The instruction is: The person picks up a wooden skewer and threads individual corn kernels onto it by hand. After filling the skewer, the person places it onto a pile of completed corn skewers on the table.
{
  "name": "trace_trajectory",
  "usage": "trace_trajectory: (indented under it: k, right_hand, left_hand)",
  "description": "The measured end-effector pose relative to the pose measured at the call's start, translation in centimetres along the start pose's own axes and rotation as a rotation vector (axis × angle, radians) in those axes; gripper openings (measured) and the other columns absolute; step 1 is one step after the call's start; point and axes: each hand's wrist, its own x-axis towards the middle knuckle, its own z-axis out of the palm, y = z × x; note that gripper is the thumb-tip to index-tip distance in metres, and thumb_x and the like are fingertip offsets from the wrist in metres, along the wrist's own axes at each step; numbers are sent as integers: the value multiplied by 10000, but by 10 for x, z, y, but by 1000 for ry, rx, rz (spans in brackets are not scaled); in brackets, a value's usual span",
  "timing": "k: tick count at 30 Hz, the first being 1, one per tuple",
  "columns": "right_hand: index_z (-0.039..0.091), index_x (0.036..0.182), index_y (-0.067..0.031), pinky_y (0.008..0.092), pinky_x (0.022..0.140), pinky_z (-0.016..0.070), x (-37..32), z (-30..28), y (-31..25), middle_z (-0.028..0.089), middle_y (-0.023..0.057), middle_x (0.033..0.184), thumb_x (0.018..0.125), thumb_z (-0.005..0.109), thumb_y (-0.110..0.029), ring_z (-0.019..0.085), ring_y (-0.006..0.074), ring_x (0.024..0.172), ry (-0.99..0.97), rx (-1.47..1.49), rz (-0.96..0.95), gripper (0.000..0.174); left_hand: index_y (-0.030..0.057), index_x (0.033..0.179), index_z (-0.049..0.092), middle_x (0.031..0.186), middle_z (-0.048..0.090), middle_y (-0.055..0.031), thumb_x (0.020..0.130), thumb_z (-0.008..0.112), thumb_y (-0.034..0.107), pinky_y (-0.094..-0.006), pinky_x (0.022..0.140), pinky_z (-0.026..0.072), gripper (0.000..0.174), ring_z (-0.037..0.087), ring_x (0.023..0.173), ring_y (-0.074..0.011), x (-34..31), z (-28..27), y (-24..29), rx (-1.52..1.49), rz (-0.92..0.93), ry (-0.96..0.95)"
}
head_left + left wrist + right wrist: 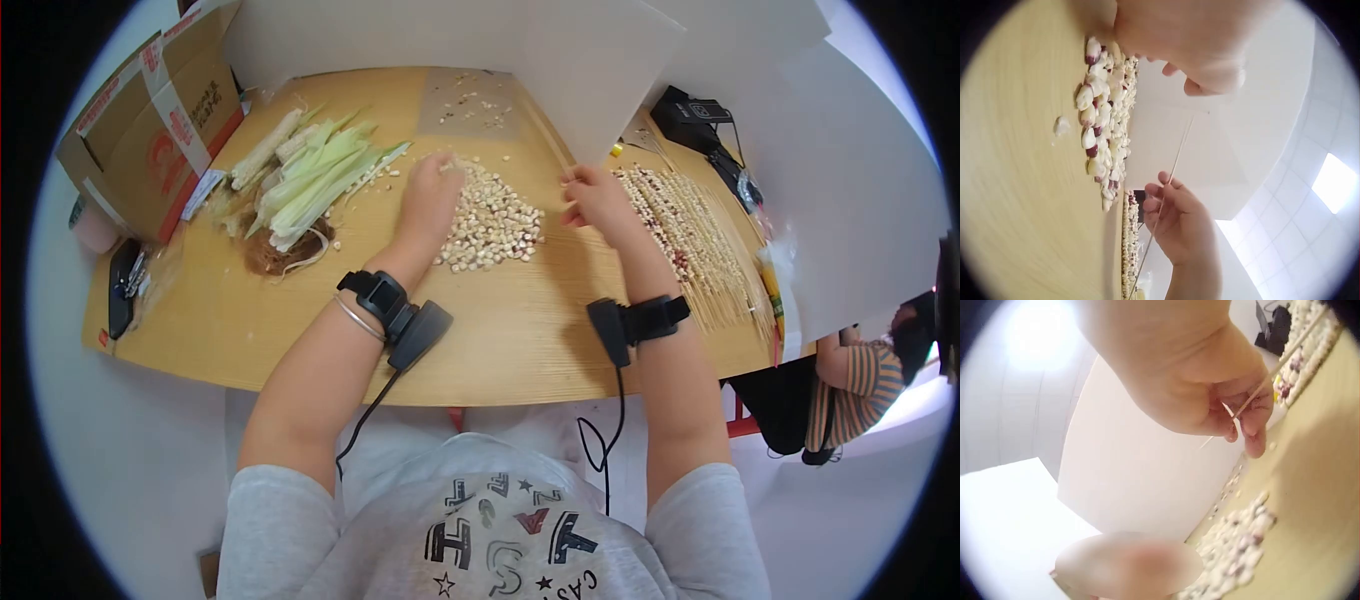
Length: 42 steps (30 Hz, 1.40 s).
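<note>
My right hand [602,203] pinches a thin bare wooden skewer [1179,153] between thumb and fingers, to the right of a pile of corn kernels [495,225]. The skewer slants past the palm, its thin end pointing toward the left hand's side. My left hand [433,195] is at the pile's upper left edge, fingers bent downward. Its fingertips are partly hidden, and I cannot tell whether they hold a kernel. The kernels are cream-white, some with dark red ends. Right of the right hand lie rows of skewers threaded with kernels [690,225].
Husked corn cobs and green husks [310,180] lie on the left, beside a cardboard box [160,120]. White panels [600,70] border the table's back. A black device [690,110] stands at the back right. Another person [860,380] is beyond the right edge.
</note>
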Motion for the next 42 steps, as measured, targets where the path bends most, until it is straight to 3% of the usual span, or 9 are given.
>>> trace_trajectory:
  k: [6,14,18,20,23,27,33,38,42]
  right_hand:
    - [586,970,16,397,686,487,37,-6,31,619,211,850,763,469,-42,621,300,783,137,-808,-136,245]
    - [614,940,14,374,711,480,22,42,-15,629,196,868,764,486,-58,616,300,800,-146,-273,-92,230]
    - [594,939,24,335,539,503,22,14,-4,627,170,775,798,426,-37,629,236,587,-78,-336,-102,228]
    - [583,943,23,327,500,501,9,3,-15,620,166,749,809,418,-44,623,225,546,-154,-333,67,222]
    - [497,970,7,278,490,479,-7,-1,-17,604,109,700,847,419,-94,612,190,552,-431,-448,278,177]
    - [480,1010,-17,265,541,493,-13,23,-19,613,111,758,889,443,-178,624,179,601,-494,-147,183,205]
    - [479,1004,-44,260,618,501,-8,23,-24,607,115,833,878,446,-149,629,174,711,-373,280,37,168]
    - [479,949,-48,270,617,507,-35,2,-39,618,124,798,867,450,-150,637,197,717,-801,86,248,134]
    - [482,948,-49,285,646,506,-29,18,-20,619,106,795,879,441,-169,635,208,722,-855,217,272,144]
  left_hand:
    - [-1,1021,519,1055,512,-187,772,486,254,-375,889,369,358,486,1006,-318,5,-15,4,298,-67,340]
    - [16,943,528,803,513,-54,786,529,165,-231,421,392,217,509,557,-110,-5,-4,28,-273,-298,53]
    - [11,896,536,665,518,-32,790,517,170,-241,426,386,192,507,528,-108,7,-22,11,112,-76,154]
    - [-40,781,575,739,600,-193,769,516,224,-371,497,458,271,597,682,-220,8,-32,18,391,-48,-14]
    - [-32,750,584,707,601,-174,788,506,243,-346,493,468,289,587,568,-233,6,-35,54,673,-383,-466]
    - [24,788,535,589,563,-66,825,500,202,-223,423,411,185,536,478,-111,-5,-27,63,454,-518,-622]
    - [34,831,527,572,567,-52,847,495,162,-222,390,418,133,522,421,-117,1,-30,48,-14,-336,-298]
    - [50,914,542,694,617,-81,842,531,239,-203,500,465,202,605,581,-119,-7,-51,83,147,-668,-1107]
    - [56,917,545,733,629,-81,836,540,268,-212,545,483,227,618,624,-132,-10,-37,74,134,-587,-1117]
